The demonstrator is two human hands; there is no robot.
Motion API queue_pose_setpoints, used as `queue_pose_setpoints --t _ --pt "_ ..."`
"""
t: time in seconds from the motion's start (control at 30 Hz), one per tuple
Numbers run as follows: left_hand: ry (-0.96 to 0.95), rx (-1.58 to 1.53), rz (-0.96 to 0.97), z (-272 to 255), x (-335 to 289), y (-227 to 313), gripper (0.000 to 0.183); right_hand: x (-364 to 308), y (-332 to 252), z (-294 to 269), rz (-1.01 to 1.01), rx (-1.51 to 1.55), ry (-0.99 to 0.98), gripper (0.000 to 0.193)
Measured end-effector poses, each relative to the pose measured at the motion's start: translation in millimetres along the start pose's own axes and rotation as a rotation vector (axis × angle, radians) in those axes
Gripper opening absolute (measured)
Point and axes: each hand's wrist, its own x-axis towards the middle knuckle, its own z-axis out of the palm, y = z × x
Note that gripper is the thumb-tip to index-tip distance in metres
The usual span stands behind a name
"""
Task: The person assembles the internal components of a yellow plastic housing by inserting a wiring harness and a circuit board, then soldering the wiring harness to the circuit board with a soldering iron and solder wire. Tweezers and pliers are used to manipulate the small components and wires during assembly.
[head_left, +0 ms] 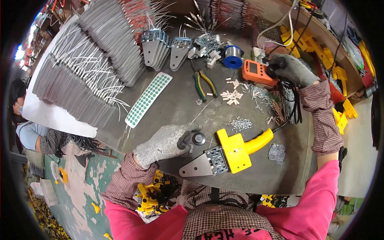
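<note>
Well, starting at the left, many thin grey plates (74, 88) with white wires lie in a long row, and next to them is a white sheet with green dots (148, 100). Then comes the left hand (164, 143), in a grey glove, with its fingers bent beside a round black thing (199, 139). That thing is over the middle of the table (180, 104), and it would be best to hold it by its edge, softly, so its top is not covered. Past it are the green pliers (209, 82), which seem fine where they are, out of the way. Near the left hand is the yellow tool (236, 150), with its pointed metal plate (198, 166) toward the left; leaving it flat should stop it from knocking the pile of little silver bits (240, 124) just above. Farther right is the orange meter (256, 73), and the right hand (295, 69), gloved too, has bent fingers at its right end. A light, slow touch there should stop the meter from sliding. From up here I cannot tell if either hand is gripping tight or only touching.
</note>
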Motion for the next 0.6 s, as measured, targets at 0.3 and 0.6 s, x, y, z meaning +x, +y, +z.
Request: queue_pose_setpoints --t 0.3,0.6 --pt "0.026 0.156 0.195 18.4 11.4 -4.5 0.048 -0.6 5.8 9.7 0.032 0.040 -0.032 0.031" --pt "0.166 0.185 0.143 18.6 10.6 7.7 0.040 1.1 24.9 21.1 0.028 -0.031 0.055 0.031"
